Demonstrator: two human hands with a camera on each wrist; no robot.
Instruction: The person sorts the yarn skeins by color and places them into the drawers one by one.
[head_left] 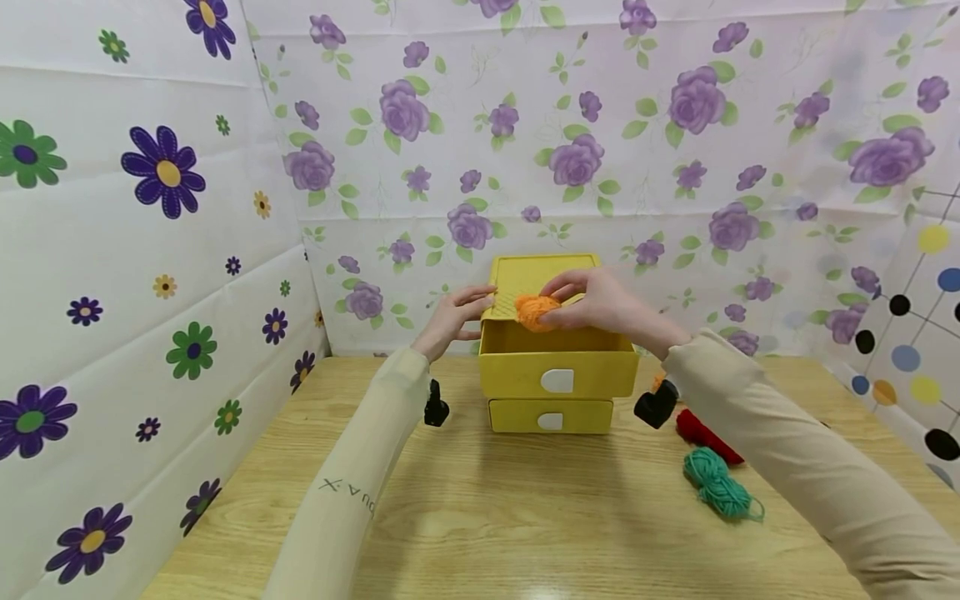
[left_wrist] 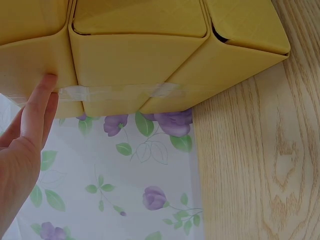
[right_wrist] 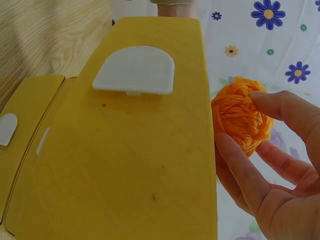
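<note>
A yellow drawer box stands against the back cloth, with an upper drawer pulled out toward me. Over that open drawer, my right hand holds a ball of orange yarn between thumb and fingers. In the right wrist view the orange yarn shows just past the top edge of the drawer front, which has a white tab handle. My left hand rests at the box's left side. In the left wrist view its extended fingertips touch the yellow side wall.
To the right on the wooden table lie a teal yarn skein and a red yarn bundle, partly covered by my right sleeve. A bit of orange shows behind the right wrist camera. Flowered cloth walls enclose the table.
</note>
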